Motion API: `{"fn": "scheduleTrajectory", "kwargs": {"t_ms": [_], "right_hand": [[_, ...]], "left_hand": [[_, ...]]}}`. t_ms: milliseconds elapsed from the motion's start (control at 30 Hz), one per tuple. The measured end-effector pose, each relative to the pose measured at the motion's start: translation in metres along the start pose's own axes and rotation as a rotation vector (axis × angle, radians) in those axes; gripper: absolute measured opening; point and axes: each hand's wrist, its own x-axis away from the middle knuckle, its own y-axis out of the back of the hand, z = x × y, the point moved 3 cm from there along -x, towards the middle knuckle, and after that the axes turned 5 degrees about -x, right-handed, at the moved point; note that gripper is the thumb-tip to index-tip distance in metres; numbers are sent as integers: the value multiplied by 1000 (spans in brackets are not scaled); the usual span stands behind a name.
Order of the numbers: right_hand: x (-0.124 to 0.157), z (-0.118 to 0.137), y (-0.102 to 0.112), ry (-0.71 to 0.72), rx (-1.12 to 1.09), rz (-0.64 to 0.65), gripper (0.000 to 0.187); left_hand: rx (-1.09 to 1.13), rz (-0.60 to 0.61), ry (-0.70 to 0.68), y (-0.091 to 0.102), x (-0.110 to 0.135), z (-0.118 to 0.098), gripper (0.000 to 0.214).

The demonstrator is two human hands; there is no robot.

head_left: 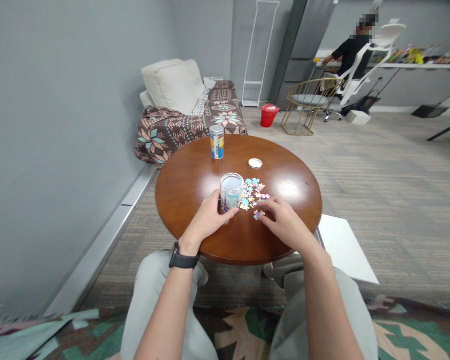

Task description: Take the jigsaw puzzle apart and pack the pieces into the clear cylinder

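My left hand (208, 218) is wrapped round the near left side of an open, lidless tin can (231, 200) with a printed picture label. The can stands upright on the round wooden table (195, 175). Just right of it lies a loose heap of small, colourful jigsaw puzzle pieces (252, 189). My right hand (283, 220) reaches in from the right, thumb and fingers apart at the near edge of the heap. Its thumb tip meets a few pieces (258, 215) lying a little apart from the others. What its curled outer fingers touch is hidden.
A second, closed tin (217, 143) stands toward the back of the table. A round white lid (255, 163) lies flat to its right. Beyond are a draped sofa (213, 110), a red bin (269, 115), a gold-framed chair (307, 100) and a seated person (350, 56).
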Motion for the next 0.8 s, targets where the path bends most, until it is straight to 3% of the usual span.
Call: {"fn": "scheduleTrajectory", "kwargs": {"t_ms": [100, 333, 800], "right_hand": [[3, -2, -2, -38, 59, -12, 27], [-1, 7, -12, -60, -6, 34, 9], [-4, 5, -10, -140, -63, 40, 15]], "left_hand": [[-6, 1, -8, 0, 0, -1, 46], [-18, 1, -3, 0, 0, -2, 44], [-15, 5, 5, 0, 0, -2, 45]]}}
